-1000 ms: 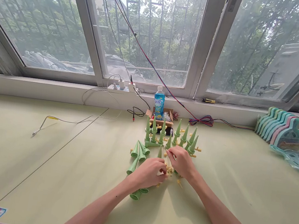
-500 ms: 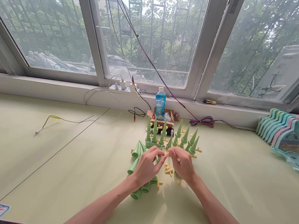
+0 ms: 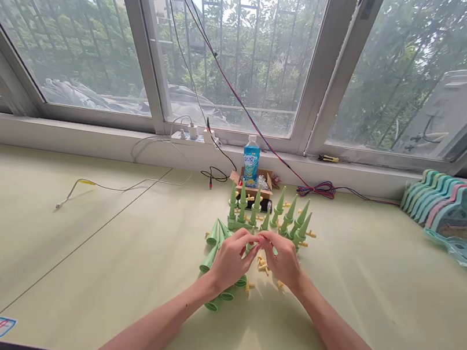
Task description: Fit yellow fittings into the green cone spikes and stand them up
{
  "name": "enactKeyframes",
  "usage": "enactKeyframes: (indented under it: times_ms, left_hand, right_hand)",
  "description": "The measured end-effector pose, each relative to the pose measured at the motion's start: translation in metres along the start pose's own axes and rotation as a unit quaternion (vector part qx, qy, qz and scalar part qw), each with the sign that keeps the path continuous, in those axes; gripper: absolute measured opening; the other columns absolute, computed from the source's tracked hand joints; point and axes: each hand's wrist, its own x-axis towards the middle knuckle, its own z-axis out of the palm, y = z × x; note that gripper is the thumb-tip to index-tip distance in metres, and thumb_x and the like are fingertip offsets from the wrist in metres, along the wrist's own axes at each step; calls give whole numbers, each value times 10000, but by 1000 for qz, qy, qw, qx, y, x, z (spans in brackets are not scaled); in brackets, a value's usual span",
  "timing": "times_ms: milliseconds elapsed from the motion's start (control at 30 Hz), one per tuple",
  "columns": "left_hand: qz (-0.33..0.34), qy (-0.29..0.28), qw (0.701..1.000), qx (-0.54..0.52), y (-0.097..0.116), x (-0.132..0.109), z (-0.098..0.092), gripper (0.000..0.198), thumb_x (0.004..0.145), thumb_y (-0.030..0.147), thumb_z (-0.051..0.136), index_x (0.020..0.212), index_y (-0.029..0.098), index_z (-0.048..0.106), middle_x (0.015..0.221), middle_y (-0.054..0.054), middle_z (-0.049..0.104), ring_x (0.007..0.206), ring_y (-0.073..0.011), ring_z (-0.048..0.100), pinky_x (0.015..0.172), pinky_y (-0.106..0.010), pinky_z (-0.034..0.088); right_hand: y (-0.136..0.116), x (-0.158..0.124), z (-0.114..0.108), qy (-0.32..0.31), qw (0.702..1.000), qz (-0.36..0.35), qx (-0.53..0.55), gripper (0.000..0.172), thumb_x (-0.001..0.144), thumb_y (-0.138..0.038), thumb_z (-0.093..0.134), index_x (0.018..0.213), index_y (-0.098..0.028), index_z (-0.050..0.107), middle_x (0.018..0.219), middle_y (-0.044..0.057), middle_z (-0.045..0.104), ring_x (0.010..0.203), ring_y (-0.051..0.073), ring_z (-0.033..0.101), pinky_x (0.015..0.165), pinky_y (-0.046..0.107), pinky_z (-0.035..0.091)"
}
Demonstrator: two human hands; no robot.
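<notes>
My left hand (image 3: 233, 260) and my right hand (image 3: 282, 259) meet fingertip to fingertip above the table, both closed in a pinch. Between them is a small yellow valve piece, now almost wholly hidden by the fingers. Loose yellow valve pieces (image 3: 264, 266) lie just below my right hand's fingers. Under and left of my left hand, several green plant watering spikes (image 3: 208, 263) lie on their sides, partly covered by it. Beyond both hands stand several green spikes (image 3: 288, 218), tips up, with yellow valves sticking out of their sides.
A blue-labelled bottle (image 3: 250, 163) stands by a small open cardboard box (image 3: 264, 178) at the back. Coiled cable (image 3: 321, 189) lies to its right. A row of pastel dustpan-like items (image 3: 444, 203) is at far right. A thin cable (image 3: 104, 185) crosses the left tabletop.
My right fingers have closed further over the yellow valve piece, which showed between the fingertips before. Both hands stay in nearly the same place.
</notes>
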Motion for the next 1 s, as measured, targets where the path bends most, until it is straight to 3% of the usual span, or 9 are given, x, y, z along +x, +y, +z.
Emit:
enactKeyframes:
  times_ms: [167,300,600,700,767,867,1000]
  left_hand:
    - [9,5,1000,-2,3,1,-1,155,944,237,508,1024,221,640,861,-10,606,567,-86,469,575,-223,443]
    - [-10,58,998,0,4,3,-3,105,939,262,517,964,203,600,829,-8,600,549,-83,475,555,-220,444]
    - [-147,151,971,-113,6,16,-17,245,921,418,529,908,192,621,832,-29,645,643,-120,587,526,-217,466]
    - [-181,139,963,-146,1,17,-16,308,911,467,530,935,185,650,808,-40,659,617,-127,591,501,-223,451]
    - [-185,120,963,-157,-1,17,-15,319,893,469,561,994,183,659,896,-64,675,678,-142,614,539,-233,480]
    - [-167,64,974,-140,-2,15,-12,352,849,444,633,1090,189,650,1062,-89,662,734,-149,613,594,-255,513]
    - [-127,-20,989,-77,-5,11,-8,346,839,398,648,1114,189,636,1090,-82,651,678,-135,574,596,-267,505]
  right_hand:
    - [0,2,-2,49,999,16,0,232,1018,-285,391,980,-206,606,818,41,676,658,151,618,631,264,495]
    - [-1,4,-4,81,996,34,1,232,1021,-272,384,1013,-201,604,797,32,644,636,144,599,643,271,494]
    - [3,5,-3,88,993,77,9,240,1017,-310,407,1010,-190,615,786,27,624,620,144,569,618,268,469]
    - [3,5,-3,85,994,68,7,255,1018,-315,406,962,-190,620,788,31,611,633,146,547,615,266,455]
    - [2,6,-3,80,995,60,4,278,1023,-313,393,937,-191,627,778,31,595,634,145,533,609,263,443]
    - [1,6,-4,76,996,53,-1,282,1024,-309,396,934,-187,635,774,30,579,618,137,514,597,257,433]
    - [1,7,-3,75,996,50,2,269,1019,-316,414,948,-189,640,805,37,588,625,135,527,590,251,446]
